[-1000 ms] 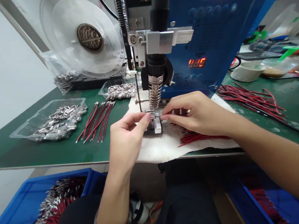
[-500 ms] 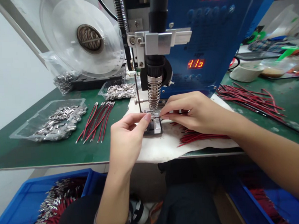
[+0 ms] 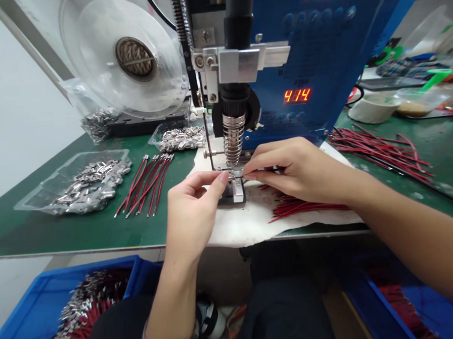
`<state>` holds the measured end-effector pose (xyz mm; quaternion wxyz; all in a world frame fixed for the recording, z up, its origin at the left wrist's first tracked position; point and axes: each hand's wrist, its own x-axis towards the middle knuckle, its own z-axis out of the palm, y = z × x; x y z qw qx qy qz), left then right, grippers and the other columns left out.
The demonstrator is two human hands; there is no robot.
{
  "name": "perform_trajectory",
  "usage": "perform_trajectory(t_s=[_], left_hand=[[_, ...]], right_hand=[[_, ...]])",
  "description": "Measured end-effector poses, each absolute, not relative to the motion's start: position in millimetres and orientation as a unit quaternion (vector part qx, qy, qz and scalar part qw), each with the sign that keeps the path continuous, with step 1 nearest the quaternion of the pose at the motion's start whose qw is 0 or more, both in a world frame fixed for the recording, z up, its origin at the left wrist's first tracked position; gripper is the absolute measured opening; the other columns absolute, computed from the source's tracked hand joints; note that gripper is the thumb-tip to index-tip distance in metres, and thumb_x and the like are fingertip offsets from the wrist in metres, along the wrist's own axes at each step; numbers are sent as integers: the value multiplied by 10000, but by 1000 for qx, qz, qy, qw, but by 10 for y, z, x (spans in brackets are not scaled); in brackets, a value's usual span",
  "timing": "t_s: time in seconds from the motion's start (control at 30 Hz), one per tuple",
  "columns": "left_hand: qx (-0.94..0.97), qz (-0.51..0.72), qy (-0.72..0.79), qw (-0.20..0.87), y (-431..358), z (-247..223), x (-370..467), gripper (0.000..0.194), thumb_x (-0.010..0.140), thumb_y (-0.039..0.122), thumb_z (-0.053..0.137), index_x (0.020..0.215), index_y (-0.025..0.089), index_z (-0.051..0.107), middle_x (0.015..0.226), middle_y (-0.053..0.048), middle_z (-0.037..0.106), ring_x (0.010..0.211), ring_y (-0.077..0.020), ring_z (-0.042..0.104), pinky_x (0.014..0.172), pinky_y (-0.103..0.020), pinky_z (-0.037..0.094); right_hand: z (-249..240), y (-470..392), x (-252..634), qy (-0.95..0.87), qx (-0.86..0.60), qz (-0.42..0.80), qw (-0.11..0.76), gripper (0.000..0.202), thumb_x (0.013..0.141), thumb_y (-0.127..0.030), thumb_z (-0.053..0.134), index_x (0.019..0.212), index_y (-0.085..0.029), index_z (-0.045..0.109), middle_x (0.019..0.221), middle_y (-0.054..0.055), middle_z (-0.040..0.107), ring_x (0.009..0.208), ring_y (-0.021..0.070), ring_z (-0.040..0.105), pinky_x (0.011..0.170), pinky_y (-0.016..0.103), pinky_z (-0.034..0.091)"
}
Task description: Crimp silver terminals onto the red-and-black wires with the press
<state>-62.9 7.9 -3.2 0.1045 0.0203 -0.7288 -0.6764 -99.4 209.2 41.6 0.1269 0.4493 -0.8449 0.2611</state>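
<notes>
My left hand [image 3: 194,201] pinches a small metal part [image 3: 231,178] between thumb and forefinger, at the little metal fixture [image 3: 238,191] under the machine's spring-wrapped tip [image 3: 234,138]. From the other side, my right hand [image 3: 291,168] holds a thin wire, mostly hidden by its fingers, whose end meets the metal part. Loose red and black wires [image 3: 304,208] lie on the white sheet [image 3: 233,227] beneath my right hand. The blue machine [image 3: 319,48] with red lit digits stands behind both hands.
On the left are a clear tray of metal parts [image 3: 90,181], a row of wires with metal ends [image 3: 146,186] and a smaller tray [image 3: 183,136]. More red wires [image 3: 381,151] lie at right. Blue bins [image 3: 131,268] with wires sit below the table edge.
Both hands hold the same place and grip. The red digits on the machine's displays have changed.
</notes>
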Motion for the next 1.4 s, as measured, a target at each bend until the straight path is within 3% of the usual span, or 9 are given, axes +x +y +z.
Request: perform_trajectory(t_s=[0.27, 0.43, 0.53, 0.7, 1.4], left_hand=[[3, -719, -685, 115, 87, -46, -646, 263, 823, 417, 753, 817, 158, 706, 722, -1, 619, 459, -40, 273, 428, -232, 222], [24, -758, -643, 112, 100, -19, -656, 357, 889, 409, 675, 670, 158, 545, 562, 37, 434, 428, -36, 232, 406, -205, 170], [31, -774, -625, 99, 110, 2, -653, 387, 904, 406, 656, 652, 153, 506, 594, 22, 464, 415, -19, 236, 401, -194, 152], [33, -780, -618, 97, 108, 6, -653, 393, 917, 399, 645, 653, 142, 509, 655, -5, 521, 409, 0, 243, 399, -183, 146], [30, -786, -609, 97, 116, 12, -650, 383, 915, 323, 645, 617, 144, 484, 582, 27, 443, 409, -9, 263, 395, -158, 194]], right_hand=[[403, 2081, -991, -843, 450, 259, 139, 178, 945, -151, 596, 948, -127, 771, 814, 42, 707, 677, 104, 619, 630, 210, 452], [399, 2091, -998, -844, 451, 256, 135, 170, 948, -154, 597, 943, -137, 766, 816, 36, 706, 695, 107, 629, 649, 205, 459], [402, 2096, -999, -843, 454, 250, 142, 168, 947, -142, 598, 944, -131, 765, 814, 37, 707, 696, 105, 631, 649, 200, 458], [407, 2092, -999, -848, 451, 243, 139, 167, 953, -148, 597, 953, -135, 763, 831, 42, 714, 710, 111, 636, 663, 205, 461], [394, 2071, -964, -850, 412, 302, 127, 123, 906, -148, 637, 895, -157, 759, 860, 22, 778, 708, 119, 668, 662, 227, 475]])
